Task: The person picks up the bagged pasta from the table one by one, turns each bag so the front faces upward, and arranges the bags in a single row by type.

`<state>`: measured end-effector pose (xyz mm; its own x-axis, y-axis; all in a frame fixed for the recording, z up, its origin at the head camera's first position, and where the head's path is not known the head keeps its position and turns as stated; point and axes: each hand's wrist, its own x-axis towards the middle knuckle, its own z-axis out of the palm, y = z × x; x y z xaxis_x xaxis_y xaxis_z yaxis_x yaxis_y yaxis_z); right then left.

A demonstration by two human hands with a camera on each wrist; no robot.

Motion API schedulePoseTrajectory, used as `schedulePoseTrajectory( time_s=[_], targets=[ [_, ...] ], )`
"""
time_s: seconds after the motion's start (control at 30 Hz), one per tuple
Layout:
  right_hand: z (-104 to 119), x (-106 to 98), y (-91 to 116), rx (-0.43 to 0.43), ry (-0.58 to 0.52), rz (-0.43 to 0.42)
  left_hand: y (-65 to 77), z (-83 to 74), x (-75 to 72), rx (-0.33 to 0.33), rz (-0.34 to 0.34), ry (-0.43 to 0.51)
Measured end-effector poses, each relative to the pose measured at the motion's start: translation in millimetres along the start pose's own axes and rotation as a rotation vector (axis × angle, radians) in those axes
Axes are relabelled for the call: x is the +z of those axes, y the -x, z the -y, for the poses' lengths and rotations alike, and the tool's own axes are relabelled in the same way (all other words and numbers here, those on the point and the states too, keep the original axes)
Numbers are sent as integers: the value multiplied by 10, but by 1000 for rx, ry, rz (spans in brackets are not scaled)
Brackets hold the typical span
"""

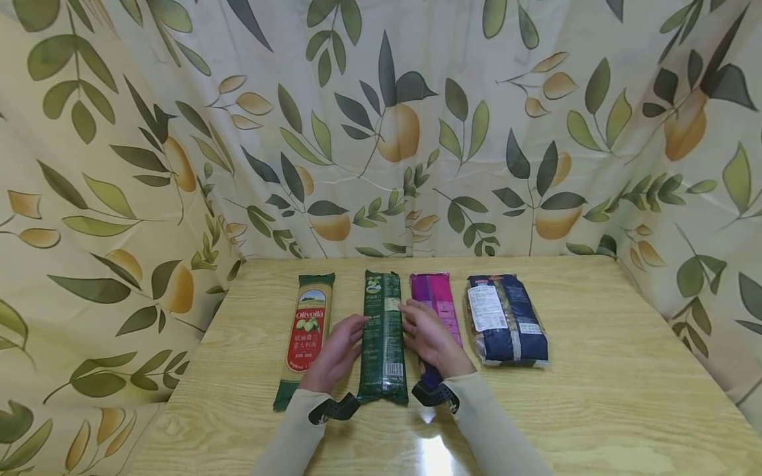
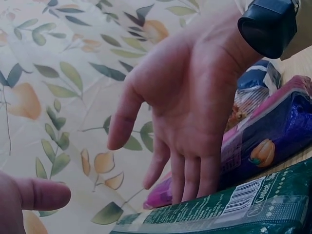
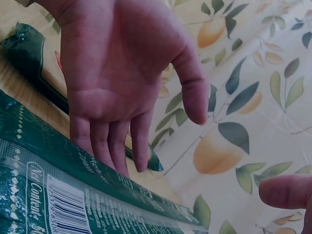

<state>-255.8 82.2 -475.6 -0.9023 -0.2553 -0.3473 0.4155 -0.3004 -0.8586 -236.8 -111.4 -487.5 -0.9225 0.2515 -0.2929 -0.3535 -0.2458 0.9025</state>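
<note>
Lying lengthwise in the middle of the table is a green pasta packet (image 1: 383, 344), its printed back with the barcode facing up. My left hand (image 1: 335, 354) is along its left side, fingers extended and the fingertips right at its edge. On the other side my right hand (image 1: 433, 338) stands likewise, partly over a purple and pink packet (image 1: 441, 291). Seen from the left wrist, the right hand (image 2: 187, 107) has straight fingers reaching down behind the green packet (image 2: 234, 204). From the right wrist, the left hand (image 3: 114, 83) shows the same way, thumb apart.
Left of the hands lies a green packet with a red Olivoilà label (image 1: 307, 324), partly covered by the left forearm. A navy bag with a white label (image 1: 524, 307) lies to the right. Behind the wooden table (image 1: 607, 370) hangs a leaf-and-fruit patterned curtain (image 1: 381, 185).
</note>
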Motion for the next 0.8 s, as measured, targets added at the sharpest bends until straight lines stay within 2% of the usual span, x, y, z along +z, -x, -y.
schedulePoseTrajectory(
  time_s=[0.27,0.63,0.8],
  targets=[
    [-6,16,-8,-6,-11,55,-9,-23,-7,-35,-22,13],
    [-26,11,-41,11,-28,97,-30,-43,-23,-47,-34,35],
    [-42,0,-56,40,-48,94,5,-85,-14,-53,-13,28]
  ],
)
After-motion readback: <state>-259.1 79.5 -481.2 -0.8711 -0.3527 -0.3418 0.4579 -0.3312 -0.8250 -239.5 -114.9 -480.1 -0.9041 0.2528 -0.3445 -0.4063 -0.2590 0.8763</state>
